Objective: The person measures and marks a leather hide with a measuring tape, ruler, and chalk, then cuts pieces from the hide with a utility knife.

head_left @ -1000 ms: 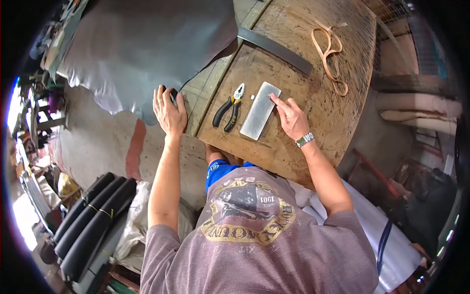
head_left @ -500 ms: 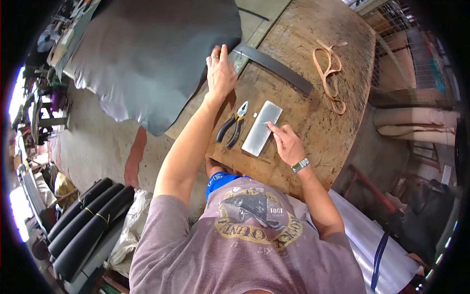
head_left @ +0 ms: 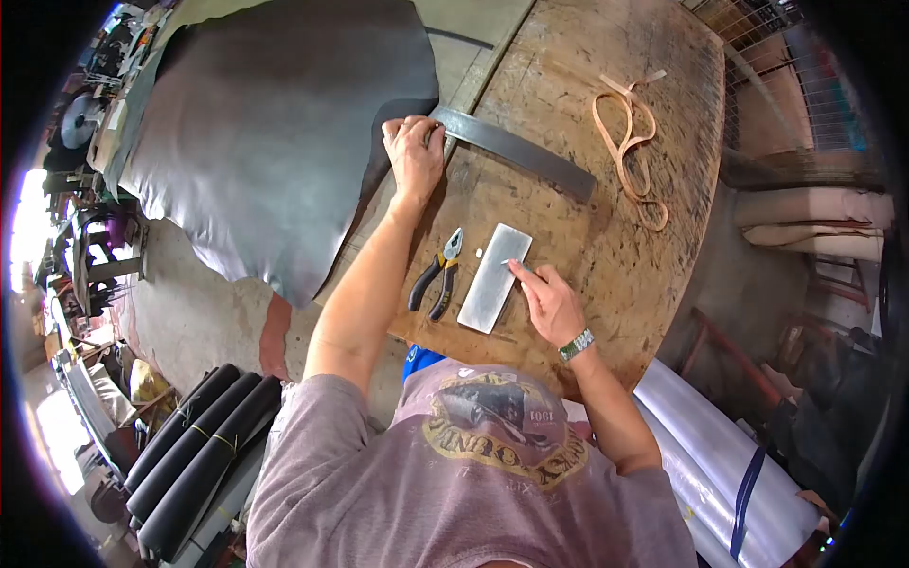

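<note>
My left hand (head_left: 414, 159) is at the right edge of a large dark leather hide (head_left: 275, 123), its fingers curled over the edge, which looks folded there. Beside those fingers lies the near end of a dark leather strip (head_left: 521, 156). My right hand (head_left: 554, 305), with a watch on the wrist, is over a flat grey rectangular block (head_left: 488, 298). Its index finger and thumb come together at a small shiny piece on the block, too small to name. Pliers (head_left: 442, 272) with black and yellow handles lie left of the block, next to a small white bit (head_left: 478, 253).
The worn wooden table (head_left: 653, 275) carries a looped tan leather cord (head_left: 625, 142) on its right side. Black rolls (head_left: 204, 440) stand at lower left. A large shiny pale roll (head_left: 729, 464) leans at lower right, near tan rolled material (head_left: 814, 218).
My left fingers, stretched out before, are now bent at the hide's edge, which shows a fold. The right hand stays at the block. The whole view has shifted slightly.
</note>
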Demonstrator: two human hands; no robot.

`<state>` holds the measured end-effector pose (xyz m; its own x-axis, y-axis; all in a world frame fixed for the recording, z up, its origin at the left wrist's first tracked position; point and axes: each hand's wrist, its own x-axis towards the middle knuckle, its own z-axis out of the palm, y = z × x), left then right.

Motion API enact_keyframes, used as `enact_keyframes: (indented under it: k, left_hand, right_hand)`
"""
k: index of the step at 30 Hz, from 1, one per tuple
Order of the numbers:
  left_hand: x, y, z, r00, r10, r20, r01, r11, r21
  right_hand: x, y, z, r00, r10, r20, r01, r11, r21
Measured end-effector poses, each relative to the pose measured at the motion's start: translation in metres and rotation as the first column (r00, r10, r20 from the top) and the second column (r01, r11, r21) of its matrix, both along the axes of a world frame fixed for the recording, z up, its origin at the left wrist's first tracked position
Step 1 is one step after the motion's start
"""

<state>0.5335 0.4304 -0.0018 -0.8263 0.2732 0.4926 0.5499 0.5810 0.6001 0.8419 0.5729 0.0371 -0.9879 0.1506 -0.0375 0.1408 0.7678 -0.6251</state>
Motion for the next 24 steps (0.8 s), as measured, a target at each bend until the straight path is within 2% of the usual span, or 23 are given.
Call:
enact_keyframes:
  k: [2, 5, 7, 8, 9, 11, 12, 14, 15, 16, 17, 18, 19, 20, 23, 24]
  left_hand:
    - [-0.005, -0.008, 0.009, 0.996, -0.081, 0.029, 0.084, 0.992, -0.099]
    - [0.021, -0.034, 0.067, 0.982, -0.176, -0.064, 0.177, 0.984, 0.008]
    - [0.043, -0.067, 0.091, 0.995, -0.055, -0.084, 0.059, 0.997, 0.055]
    - [0.050, -0.089, 0.090, 0.997, 0.047, -0.053, -0.045, 0.998, 0.050]
    - [0.055, -0.114, 0.085, 0.988, 0.154, -0.024, -0.153, 0.987, 0.041]
    - [0.068, -0.173, 0.058, 0.934, 0.353, 0.062, -0.347, 0.933, -0.096]
    - [0.079, -0.198, 0.046, 0.877, 0.474, 0.077, -0.450, 0.867, -0.213]
    - [0.098, -0.239, 0.019, 0.754, 0.649, 0.102, -0.572, 0.724, -0.385]
    - [0.105, -0.246, 0.004, 0.774, 0.631, 0.046, -0.577, 0.733, -0.360]
    - [0.115, -0.249, -0.009, 0.785, 0.619, -0.006, -0.585, 0.739, -0.334]
    - [0.127, -0.256, -0.022, 0.792, 0.608, -0.053, -0.592, 0.743, -0.312]
    - [0.129, -0.260, -0.030, 0.821, 0.570, -0.011, -0.565, 0.810, -0.156]
    - [0.130, -0.258, -0.032, 0.816, 0.578, 0.002, -0.570, 0.805, -0.163]
    - [0.129, -0.257, -0.032, 0.808, 0.590, 0.007, -0.580, 0.797, -0.167]
    - [0.124, -0.265, -0.035, 0.801, 0.593, -0.085, -0.597, 0.779, -0.193]
    - [0.125, -0.264, -0.031, 0.796, 0.597, -0.102, -0.605, 0.771, -0.199]
  right_hand:
    - [-0.004, -0.002, 0.001, 1.000, -0.010, -0.015, 0.010, 1.000, -0.007]
    - [0.002, -0.007, 0.006, 0.998, 0.064, -0.001, -0.064, 0.998, -0.009]
    - [0.004, -0.006, 0.007, 0.992, 0.124, -0.006, -0.123, 0.991, 0.049]
    - [-0.001, -0.003, 0.013, 0.995, 0.097, -0.010, -0.096, 0.993, 0.066]
    - [-0.009, 0.002, 0.008, 0.998, 0.050, -0.043, -0.046, 0.996, 0.072]
    - [-0.022, 0.010, 0.001, 0.993, -0.031, -0.111, 0.039, 0.996, 0.077]
    - [-0.022, 0.004, 0.003, 0.991, -0.047, -0.127, 0.061, 0.993, 0.102]
    - [0.002, -0.012, 0.013, 0.998, 0.028, -0.058, -0.023, 0.996, 0.085]
    - [0.011, -0.016, 0.015, 0.997, 0.069, -0.021, -0.067, 0.995, 0.079]
    - [0.010, -0.011, 0.010, 0.991, 0.103, -0.084, -0.092, 0.988, 0.125]
    - [0.000, -0.001, 0.002, 0.994, 0.042, -0.105, -0.028, 0.991, 0.134]
    - [-0.016, 0.008, -0.006, 0.992, -0.025, -0.123, 0.043, 0.989, 0.141]
    - [-0.025, 0.012, -0.008, 0.985, -0.095, -0.147, 0.117, 0.982, 0.146]
    - [-0.026, 0.009, -0.006, 0.988, -0.103, -0.117, 0.119, 0.983, 0.143]
    - [0.010, -0.015, 0.002, 0.979, 0.163, -0.121, -0.142, 0.976, 0.166]
    - [0.013, -0.015, 0.004, 0.982, 0.162, -0.093, -0.144, 0.973, 0.181]
